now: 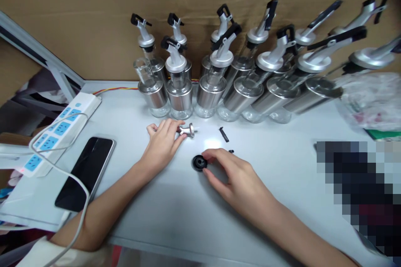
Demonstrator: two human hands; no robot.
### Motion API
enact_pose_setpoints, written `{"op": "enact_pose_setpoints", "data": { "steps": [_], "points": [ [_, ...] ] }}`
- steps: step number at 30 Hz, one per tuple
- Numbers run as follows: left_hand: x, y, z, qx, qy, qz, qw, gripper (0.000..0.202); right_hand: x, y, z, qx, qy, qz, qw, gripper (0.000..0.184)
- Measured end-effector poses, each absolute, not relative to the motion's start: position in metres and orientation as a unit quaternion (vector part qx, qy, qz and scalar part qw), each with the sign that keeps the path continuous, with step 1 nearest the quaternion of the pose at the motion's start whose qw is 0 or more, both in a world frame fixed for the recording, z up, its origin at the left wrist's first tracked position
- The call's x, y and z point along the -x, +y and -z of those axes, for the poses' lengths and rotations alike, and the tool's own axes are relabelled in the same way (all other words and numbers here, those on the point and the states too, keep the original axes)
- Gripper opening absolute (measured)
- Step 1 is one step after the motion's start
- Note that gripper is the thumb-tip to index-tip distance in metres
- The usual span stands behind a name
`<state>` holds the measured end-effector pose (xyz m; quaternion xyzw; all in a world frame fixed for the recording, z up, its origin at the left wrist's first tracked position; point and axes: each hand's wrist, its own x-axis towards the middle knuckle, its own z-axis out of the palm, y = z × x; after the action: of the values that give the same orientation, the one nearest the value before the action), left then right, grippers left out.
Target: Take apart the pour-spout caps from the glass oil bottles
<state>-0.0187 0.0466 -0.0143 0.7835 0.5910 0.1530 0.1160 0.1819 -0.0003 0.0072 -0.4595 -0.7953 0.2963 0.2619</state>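
Note:
My left hand rests on the white table with its fingertips closed on a small silver pour spout. My right hand lies lower and to the right, its fingers pinching a round black rubber stopper that sits on the table. A thin black lever piece and a tiny black part lie loose just beyond my right hand.
Several glass and steel oil bottles with spouted caps stand in rows along the cardboard back wall. A white and blue power strip and a black phone lie at the left. A clear plastic bag sits at the right.

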Motion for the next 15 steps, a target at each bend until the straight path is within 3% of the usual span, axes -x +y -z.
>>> {"op": "enact_pose_setpoints", "data": {
  "steps": [15],
  "points": [
    [0.0183,0.0452,0.0117,-0.774,0.592,-0.174,0.144,0.026,-0.1812,0.0006,-0.0122,0.383,-0.846,-0.278,0.244,0.020]
  ]
}}
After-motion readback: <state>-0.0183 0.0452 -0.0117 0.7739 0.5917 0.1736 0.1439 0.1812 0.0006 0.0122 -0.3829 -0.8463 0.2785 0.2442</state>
